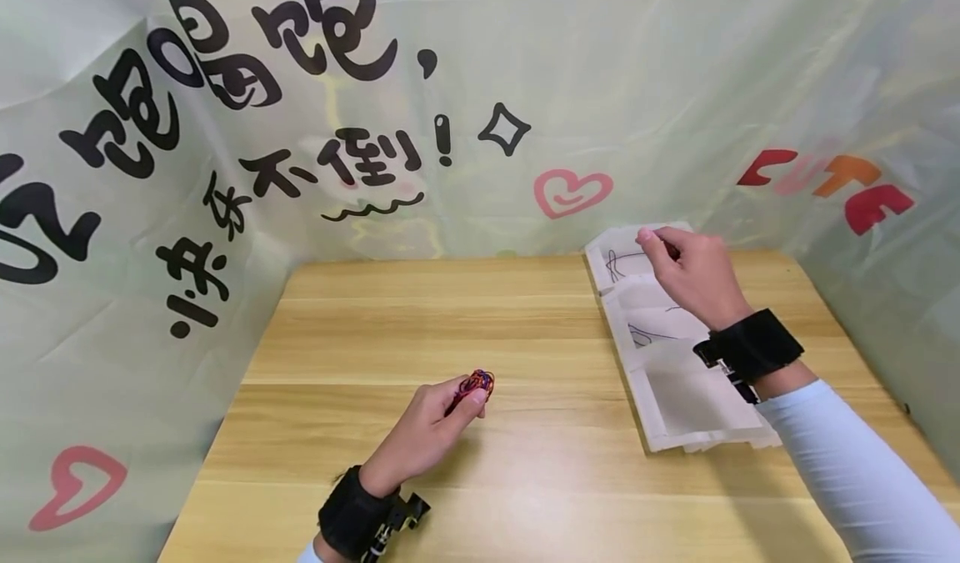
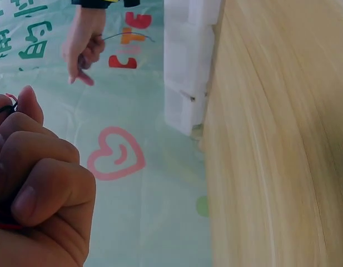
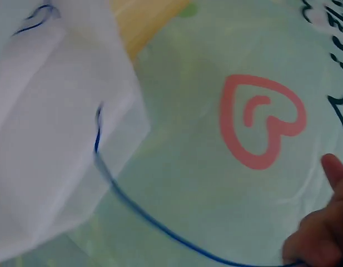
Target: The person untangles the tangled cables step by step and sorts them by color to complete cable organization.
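Wire bundle [image 1: 477, 384] partly inside clasping left grip [image 1: 422, 438], blue wire [image 3: 132, 206] trailing from pinching right grip [image 1: 699, 281]

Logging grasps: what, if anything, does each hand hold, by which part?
Left hand: a multicolored wire bundle, round its body, end showing past the thumb. Right hand: a blue wire, away from its free end; exact spot hidden.

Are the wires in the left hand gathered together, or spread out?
Gathered: the head view shows the wires as a compact clump in the left hand.

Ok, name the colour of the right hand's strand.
The strand is blue, clearest in the right wrist view.
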Demonstrator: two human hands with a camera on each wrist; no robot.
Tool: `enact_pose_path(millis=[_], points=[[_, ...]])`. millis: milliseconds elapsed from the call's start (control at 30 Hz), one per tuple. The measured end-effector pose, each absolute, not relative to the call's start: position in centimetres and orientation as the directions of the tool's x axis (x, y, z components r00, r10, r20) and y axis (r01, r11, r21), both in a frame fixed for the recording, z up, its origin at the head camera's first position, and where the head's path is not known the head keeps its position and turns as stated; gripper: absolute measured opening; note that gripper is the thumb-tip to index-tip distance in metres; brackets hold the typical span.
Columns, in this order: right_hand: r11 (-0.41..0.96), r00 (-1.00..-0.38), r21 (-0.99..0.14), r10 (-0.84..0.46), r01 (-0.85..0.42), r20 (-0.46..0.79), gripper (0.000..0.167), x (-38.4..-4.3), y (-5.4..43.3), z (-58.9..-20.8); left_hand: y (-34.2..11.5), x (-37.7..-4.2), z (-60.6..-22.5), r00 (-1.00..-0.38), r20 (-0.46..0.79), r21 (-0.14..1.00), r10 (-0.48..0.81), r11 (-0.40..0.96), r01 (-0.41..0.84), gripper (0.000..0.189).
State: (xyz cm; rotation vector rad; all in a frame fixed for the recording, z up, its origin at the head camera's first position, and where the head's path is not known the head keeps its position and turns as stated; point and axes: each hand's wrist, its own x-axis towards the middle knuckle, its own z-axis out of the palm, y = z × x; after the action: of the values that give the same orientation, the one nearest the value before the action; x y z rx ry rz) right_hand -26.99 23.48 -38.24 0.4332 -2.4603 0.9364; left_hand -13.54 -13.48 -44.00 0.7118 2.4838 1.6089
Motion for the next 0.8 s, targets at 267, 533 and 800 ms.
enact_pose_path(millis=[267,533,800], points=[[0.785,-0.911,-0.479,-0.26,-0.393,0.32,0.039,-27.4,24.0,-40.4,-13.8,-13.5,-44.2,-0.885,0.18,0.876,0.429,0.34,0.342,0.024],[0.839,-0.921,-0.384,-0.376,-0.386,0.103,0.028,-26.8,24.5,-43.8,-13.8,-13.5,-44.3,-0.882,0.171,0.876,0.439,0.342,0.34,0.024],[0.64,-0.93,-0.683,-0.321,-0.352,0.178,0.033,-25.8,23.9,-42.8,-13.7,-13.6,-44.3,-0.883,0.171,0.879,0.437,0.338,0.338,0.023]])
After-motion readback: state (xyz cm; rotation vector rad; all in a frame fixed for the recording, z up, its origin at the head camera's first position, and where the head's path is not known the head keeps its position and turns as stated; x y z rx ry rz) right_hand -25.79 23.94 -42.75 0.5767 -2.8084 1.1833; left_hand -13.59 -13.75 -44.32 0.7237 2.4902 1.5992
